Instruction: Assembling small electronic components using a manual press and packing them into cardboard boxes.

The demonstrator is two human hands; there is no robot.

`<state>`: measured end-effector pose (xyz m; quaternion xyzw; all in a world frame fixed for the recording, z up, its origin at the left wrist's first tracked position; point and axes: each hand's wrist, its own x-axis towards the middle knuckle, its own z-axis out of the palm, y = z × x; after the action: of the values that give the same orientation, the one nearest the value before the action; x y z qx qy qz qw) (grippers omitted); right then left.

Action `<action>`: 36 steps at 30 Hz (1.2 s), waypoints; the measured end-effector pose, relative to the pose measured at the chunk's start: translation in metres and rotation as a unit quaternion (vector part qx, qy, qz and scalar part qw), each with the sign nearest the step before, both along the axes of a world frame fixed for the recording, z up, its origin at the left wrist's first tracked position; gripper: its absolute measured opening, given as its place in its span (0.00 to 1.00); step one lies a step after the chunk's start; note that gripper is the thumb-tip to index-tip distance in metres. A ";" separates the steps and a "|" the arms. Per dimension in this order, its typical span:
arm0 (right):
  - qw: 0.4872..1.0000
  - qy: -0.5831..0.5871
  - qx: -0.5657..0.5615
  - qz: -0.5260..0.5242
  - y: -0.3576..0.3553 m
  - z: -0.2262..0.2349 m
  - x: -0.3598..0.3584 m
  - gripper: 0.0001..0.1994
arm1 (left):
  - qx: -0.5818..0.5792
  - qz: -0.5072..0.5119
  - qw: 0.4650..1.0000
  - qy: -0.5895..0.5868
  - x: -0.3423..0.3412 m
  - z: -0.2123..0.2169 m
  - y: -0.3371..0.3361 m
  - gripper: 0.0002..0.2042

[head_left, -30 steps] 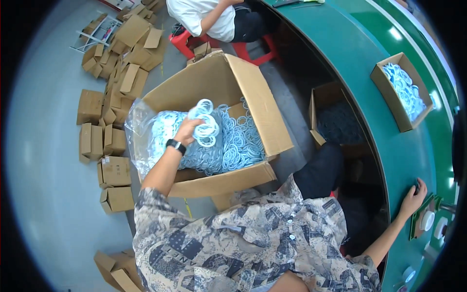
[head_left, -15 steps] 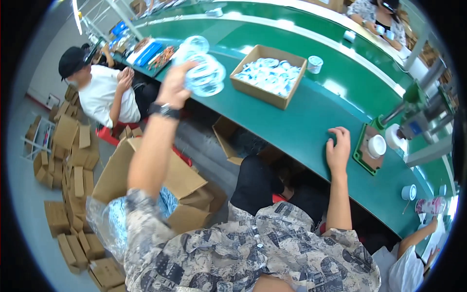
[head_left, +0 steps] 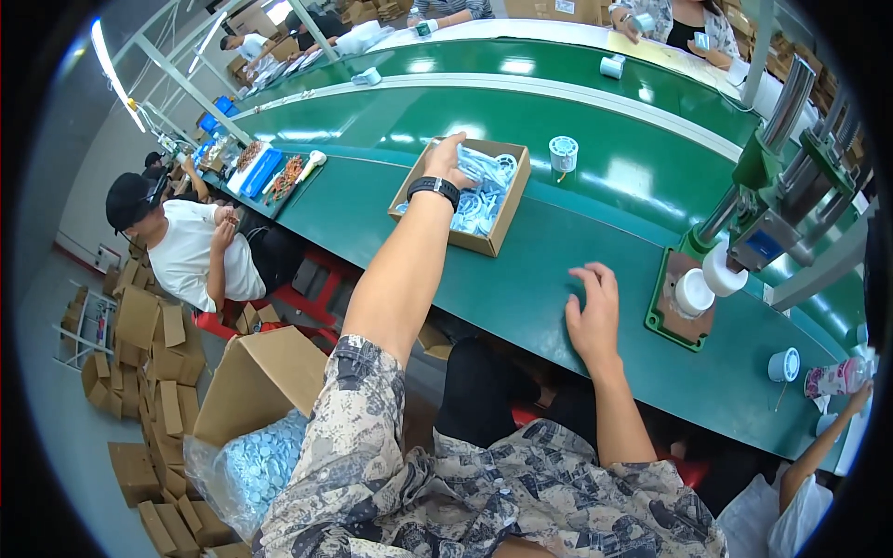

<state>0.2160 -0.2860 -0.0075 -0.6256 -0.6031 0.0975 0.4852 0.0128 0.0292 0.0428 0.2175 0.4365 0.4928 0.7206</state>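
My left hand [head_left: 446, 160] is closed round a bunch of pale blue, clear plastic round parts [head_left: 484, 169] over a shallow cardboard box [head_left: 514, 200]. More parts like them [head_left: 476, 212] lie loose inside that box; my hand and wrist hide some of them. My right hand [head_left: 593, 312] is just above the green bench, fingers apart and holding nothing. To its right stands a green hand press [head_left: 735, 223] with a white round cap [head_left: 694, 292] on its brown base plate. The press head carries a second white round piece [head_left: 724, 268].
A green conveyor [head_left: 446, 121] runs behind the bench [head_left: 539, 251], carrying a white-and-blue cylindrical part [head_left: 563, 154]. At lower left, an open carton [head_left: 251, 381] holds a bag of blue discs [head_left: 265, 465]. Co-workers sit at left, right and across; a pink-labelled bottle [head_left: 835, 378] stands at right.
My left hand has swung right with the plastic parts, from beside the box to over it. My right hand has shifted left along the bench. The whole view has turned somewhat.
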 end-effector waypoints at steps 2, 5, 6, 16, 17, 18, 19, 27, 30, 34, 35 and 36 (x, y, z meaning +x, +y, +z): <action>1.000 0.008 0.020 0.001 0.020 0.016 0.003 0.17 | -0.009 -0.047 0.999 0.015 0.038 0.018 -0.024 0.21; 0.994 0.052 0.082 0.053 0.066 0.054 -0.016 0.19 | -0.003 -0.053 0.998 0.019 0.030 0.038 -0.031 0.23; 0.993 0.045 0.092 0.064 0.086 0.062 -0.023 0.19 | -0.004 -0.051 0.999 0.007 0.025 0.041 -0.030 0.25; 0.949 -0.290 0.014 0.120 0.230 0.044 -0.056 0.27 | -0.030 0.119 0.992 -0.025 0.030 0.028 -0.030 0.27; 0.949 -0.292 0.016 0.119 0.239 0.045 -0.054 0.27 | 0.047 0.041 0.997 0.040 0.019 0.029 -0.032 0.26; 0.944 -0.294 -0.039 0.146 0.247 0.047 -0.054 0.28 | 0.123 -0.035 0.986 0.107 0.005 0.029 -0.037 0.26; 0.936 -0.296 -0.094 0.168 0.254 0.049 -0.051 0.29 | 0.196 -0.114 0.959 0.171 -0.002 0.030 -0.045 0.25; 0.887 -0.333 -0.209 0.240 0.296 0.057 -0.060 0.33 | 0.417 0.084 0.573 0.701 -0.011 -0.029 -0.140 0.29; 0.873 -0.316 -0.237 0.287 0.306 0.059 -0.059 0.34 | 0.407 0.133 0.511 0.746 -0.005 -0.042 -0.145 0.30; 0.860 -0.262 -0.275 0.339 0.307 0.062 -0.065 0.34 | 0.393 0.132 0.549 0.726 -0.005 -0.044 -0.140 0.29; 0.860 -0.259 -0.277 0.341 0.305 0.060 -0.069 0.34 | 0.392 0.130 0.542 0.732 -0.005 -0.044 -0.139 0.29; 0.859 -0.255 -0.282 0.343 0.301 0.058 -0.070 0.34 | 0.391 0.127 0.536 0.737 -0.005 -0.044 -0.140 0.29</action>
<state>0.1462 0.0154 0.0508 -0.4925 -0.8288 0.2602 0.0533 0.0076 -0.1110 -0.0011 0.7065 0.6001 0.3657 -0.0832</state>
